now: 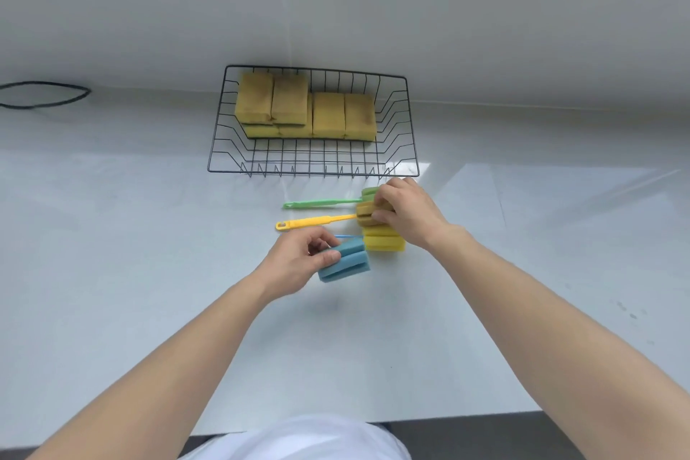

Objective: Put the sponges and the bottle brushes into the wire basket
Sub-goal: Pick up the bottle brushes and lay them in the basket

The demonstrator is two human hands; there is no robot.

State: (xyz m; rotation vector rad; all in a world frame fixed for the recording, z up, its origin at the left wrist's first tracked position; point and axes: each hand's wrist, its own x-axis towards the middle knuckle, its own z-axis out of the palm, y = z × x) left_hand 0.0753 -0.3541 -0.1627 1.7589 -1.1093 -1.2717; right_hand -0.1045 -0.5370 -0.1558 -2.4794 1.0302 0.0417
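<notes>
A black wire basket (224,157) stands at the back of the white counter with several yellow sponges (328,116) stacked inside it. In front of it lie bottle brushes with foam heads: a green-handled one (321,202) and a yellow-handled one (313,222). My right hand (405,211) grips their foam heads (364,215). Just below sits another yellow foam head (384,242). My left hand (298,259) holds the blue foam head (345,259) of a blue-handled brush, whose handle (345,236) barely shows.
A black cable (44,95) loops on the counter at the far left. The white wall rises right behind the basket. The counter's front edge (485,416) runs near my body.
</notes>
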